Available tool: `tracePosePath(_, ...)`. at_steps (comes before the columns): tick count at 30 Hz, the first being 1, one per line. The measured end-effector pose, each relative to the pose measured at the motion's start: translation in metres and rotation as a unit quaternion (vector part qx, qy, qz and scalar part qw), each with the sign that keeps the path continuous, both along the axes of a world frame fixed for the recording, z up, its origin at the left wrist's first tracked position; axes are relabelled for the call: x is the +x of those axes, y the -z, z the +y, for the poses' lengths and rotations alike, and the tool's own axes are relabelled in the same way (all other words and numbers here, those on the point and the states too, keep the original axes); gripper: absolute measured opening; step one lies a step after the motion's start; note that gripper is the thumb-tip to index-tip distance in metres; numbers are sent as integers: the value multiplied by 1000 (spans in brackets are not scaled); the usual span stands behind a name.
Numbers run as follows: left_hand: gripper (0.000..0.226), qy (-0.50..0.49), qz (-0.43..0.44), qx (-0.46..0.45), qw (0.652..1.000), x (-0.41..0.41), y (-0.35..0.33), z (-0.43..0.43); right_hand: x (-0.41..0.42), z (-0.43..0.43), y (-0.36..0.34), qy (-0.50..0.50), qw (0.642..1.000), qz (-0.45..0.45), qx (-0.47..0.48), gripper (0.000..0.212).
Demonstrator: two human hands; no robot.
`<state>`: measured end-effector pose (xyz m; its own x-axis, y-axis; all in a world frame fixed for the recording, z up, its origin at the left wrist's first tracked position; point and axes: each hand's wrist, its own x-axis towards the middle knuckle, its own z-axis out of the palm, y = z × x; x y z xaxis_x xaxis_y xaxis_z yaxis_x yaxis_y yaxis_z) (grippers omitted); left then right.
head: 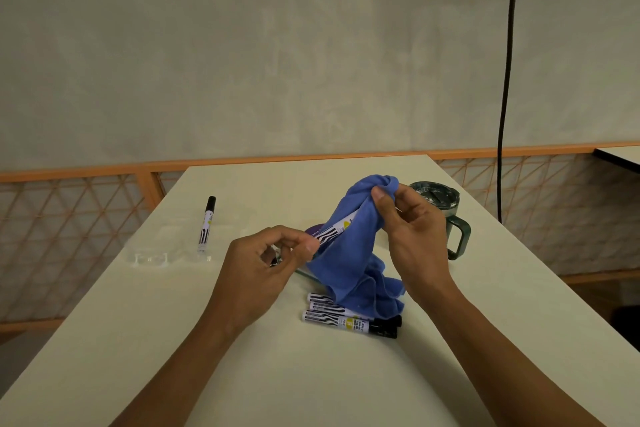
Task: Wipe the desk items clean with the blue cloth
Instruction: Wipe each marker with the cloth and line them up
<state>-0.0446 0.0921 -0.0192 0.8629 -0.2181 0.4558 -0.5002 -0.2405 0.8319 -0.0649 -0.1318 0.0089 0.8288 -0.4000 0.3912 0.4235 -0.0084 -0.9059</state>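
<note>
1. Clear plastic case (150, 255) sits far left on the desk (104, 340). It is transparent and its details are hard to make out.
2. Lone marker (206, 225) lies flat at the case's right end with its black cap pointing to the far edge. It is well apart from both hands.
3. Left hand (266, 258) pinches the near end of the striped marker (329, 235) between thumb and fingers. The marker is off the desk and tilted up to the right.
4. Purple object (313, 229) is just behind that marker and mostly hidden, so I can't tell what it is.
5. Blue cloth (346, 263) is at desk centre, wrapped over the far half of the striped marker. The rest hangs down and its lower folds rest on the desk.
6. Three spare markers (341, 317) lie side by side under the cloth's hem with their black caps to the right. The cloth covers part of the upper ones.
7. Right hand (415, 232) grasps the top of the blue cloth, thumb and fingers bunching it over the marker's covered end.
8. Dark green mug (446, 208) stands upright with its lid on, behind the right hand. Its handle faces right.
9. Black cable (506, 80) hangs down the wall beyond the mug.
</note>
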Motion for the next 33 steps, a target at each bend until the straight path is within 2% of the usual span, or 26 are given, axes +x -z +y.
tracePosePath(4,13,6,20,-22,1000,3,4,0,1,-1,0,10,1000,-4,8,11)
tracePosePath(7,14,-5,52,-67,996,6,5,4,1,-5,-3,16,998,14,56,20)
tracePosePath(9,19,-13,72,-106,992,4,4,2,1,-7,-5,-44,985,42,159,25)
tracePosePath(11,21,-23,88,-133,987,3,3,-1,-2,-4,-3,-142,950,73,270,26)
tracePosePath(12,20,-26,96,-142,985,3,3,-4,-3,-1,-1,-183,936,86,287,28)
tracePosePath(13,19,-27,102,-146,984,2,3,-5,-4,3,1,-207,934,100,274,30)
tracePosePath(15,18,-21,100,-140,985,0,4,-8,-5,11,6,-203,953,119,192,34)
tracePosePath(19,16,-9,73,-106,992,-6,6,-13,-9,23,9,-157,983,92,31,21)
tracePosePath(25,15,2,61,-73,995,-9,9,-18,-10,24,7,-110,992,51,34,14)
tracePosePath(26,21,-2,68,-75,995,-9,9,-18,-10,24,6,-112,992,46,33,15)
tracePosePath(30,72,-23,67,-49,996,-6,12,-19,-11,23,-2,-109,993,26,19,22)
tracePosePath(33,85,-11,62,-33,997,-4,12,-23,-16,24,-9,-130,991,11,14,24)
